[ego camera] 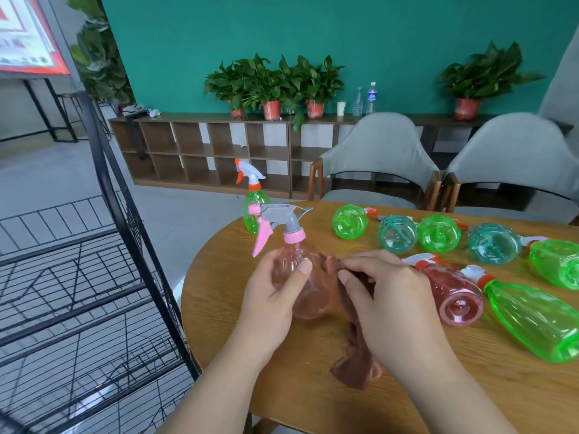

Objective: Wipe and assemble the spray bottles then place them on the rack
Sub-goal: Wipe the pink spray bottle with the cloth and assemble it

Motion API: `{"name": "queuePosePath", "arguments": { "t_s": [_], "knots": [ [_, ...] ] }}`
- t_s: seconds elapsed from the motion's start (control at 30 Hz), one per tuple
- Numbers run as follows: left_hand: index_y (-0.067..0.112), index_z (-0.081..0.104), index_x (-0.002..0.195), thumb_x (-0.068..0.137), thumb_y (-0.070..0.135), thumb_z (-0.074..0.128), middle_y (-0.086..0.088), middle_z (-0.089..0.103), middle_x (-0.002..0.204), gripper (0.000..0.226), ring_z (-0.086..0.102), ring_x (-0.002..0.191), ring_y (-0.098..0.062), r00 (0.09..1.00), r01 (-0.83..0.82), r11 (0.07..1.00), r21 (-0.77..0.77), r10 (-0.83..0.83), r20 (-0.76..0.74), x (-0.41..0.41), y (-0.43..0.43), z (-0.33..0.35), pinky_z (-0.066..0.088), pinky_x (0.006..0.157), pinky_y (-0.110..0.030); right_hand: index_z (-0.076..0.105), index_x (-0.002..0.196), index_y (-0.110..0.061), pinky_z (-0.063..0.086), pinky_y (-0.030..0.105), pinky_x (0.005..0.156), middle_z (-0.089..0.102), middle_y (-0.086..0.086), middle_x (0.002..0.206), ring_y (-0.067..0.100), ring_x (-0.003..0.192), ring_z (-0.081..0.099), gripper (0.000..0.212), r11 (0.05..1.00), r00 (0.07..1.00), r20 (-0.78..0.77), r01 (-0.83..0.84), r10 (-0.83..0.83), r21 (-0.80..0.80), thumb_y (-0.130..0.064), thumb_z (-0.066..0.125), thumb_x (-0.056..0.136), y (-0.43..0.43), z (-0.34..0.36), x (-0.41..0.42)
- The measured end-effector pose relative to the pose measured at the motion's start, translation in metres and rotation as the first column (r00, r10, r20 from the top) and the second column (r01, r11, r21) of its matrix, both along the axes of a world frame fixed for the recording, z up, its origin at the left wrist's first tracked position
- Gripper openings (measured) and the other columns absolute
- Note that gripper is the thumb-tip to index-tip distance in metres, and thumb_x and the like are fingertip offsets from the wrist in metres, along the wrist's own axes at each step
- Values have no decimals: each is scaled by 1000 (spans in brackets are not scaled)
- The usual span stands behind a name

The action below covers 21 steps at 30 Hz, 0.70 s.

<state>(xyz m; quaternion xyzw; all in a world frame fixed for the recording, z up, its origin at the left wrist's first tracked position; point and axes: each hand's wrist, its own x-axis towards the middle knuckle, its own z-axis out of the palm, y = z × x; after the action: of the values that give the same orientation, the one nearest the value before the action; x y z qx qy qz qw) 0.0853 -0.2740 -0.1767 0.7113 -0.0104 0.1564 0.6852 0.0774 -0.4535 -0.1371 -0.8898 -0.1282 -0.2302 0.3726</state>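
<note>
Head: left hand [269, 296] grips translucent pink bottle [308, 286]; right hand [385, 296] pinches brown cloth [354, 349].

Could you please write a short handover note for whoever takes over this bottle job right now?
Left hand grips the pink spray bottle, whose trigger head is fitted. Right hand pinches the brown cloth against the bottle's side.
On the table, one green bottle with a head stands at the far edge. Seven more bottles lie on their sides to the right.
Done: no bottle in view is on the rack yet.
Left: probably finish wiping this one, shelve it, then do the rest.
</note>
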Motion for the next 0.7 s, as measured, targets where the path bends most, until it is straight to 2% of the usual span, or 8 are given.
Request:
{"name": "queuePosePath", "arguments": {
  "t_s": [0.07,0.13,0.17,0.23,0.3,0.37,0.57,0.7],
  "knots": [
    [28,67,133,96,50,71,9,78,118,44,75,110,-8,999,-31,997,65,32,-4,11,10,-2,61,102,-41,84,114,-19,29,-10,88,70,-16,111,-2,95,59,18,1000,1000,-4,4,-4,31,-18,78,97,2,0,3],
    [39,65,135,92,63,73,12,74,127,49,70,117,-6,997,-70,986,150,73,-10,27,23,-6,57,107,-42,83,114,-20,30,-10,89,69,-19,111,-6,95,58,18,997,1000,-18,6,-5,76,-19,78,97,4,0,6],
    [48,63,132,91,67,73,14,67,134,46,66,121,-3,995,-99,973,207,103,-8,35,29,-7,54,110,-40,83,114,-21,30,-10,89,69,-20,110,-9,94,58,17,995,1000,-24,6,-4,99,-19,78,98,4,0,8],
    [59,56,124,94,62,73,14,53,139,35,58,121,-1,987,-144,948,285,158,-26,54,44,-9,49,110,-35,83,113,-22,31,-9,89,68,-22,110,-13,94,58,17,992,1000,-30,4,0,129,-19,77,98,6,-2,13],
    [53,57,131,96,58,73,11,51,142,39,58,124,-8,975,-189,937,295,214,-53,70,63,-13,50,112,-39,83,113,-23,35,-7,90,68,-24,110,-15,97,59,16,989,999,-33,0,5,150,-20,77,98,9,-5,18],
    [44,58,144,95,61,72,8,54,145,53,60,129,-13,963,-232,917,326,264,-58,84,85,-19,51,115,-46,83,111,-25,39,-4,90,68,-27,110,-15,100,61,15,984,1000,-30,-2,8,180,-19,77,98,12,-8,23],
    [44,62,137,99,51,73,13,54,126,40,67,113,-12,932,-320,874,365,359,-44,117,126,-33,54,109,-50,82,108,-26,45,2,88,69,-29,109,-12,106,62,13,961,1000,-22,-12,19,276,-20,76,98,20,-16,41],
    [32,61,144,101,50,70,5,53,131,47,66,115,-20,917,-341,850,401,395,-57,133,134,-36,53,110,-50,82,109,-28,47,4,90,68,-29,111,-10,107,62,14,954,1000,-24,-7,15,300,-24,73,99,27,-18,50]
  ]
}}
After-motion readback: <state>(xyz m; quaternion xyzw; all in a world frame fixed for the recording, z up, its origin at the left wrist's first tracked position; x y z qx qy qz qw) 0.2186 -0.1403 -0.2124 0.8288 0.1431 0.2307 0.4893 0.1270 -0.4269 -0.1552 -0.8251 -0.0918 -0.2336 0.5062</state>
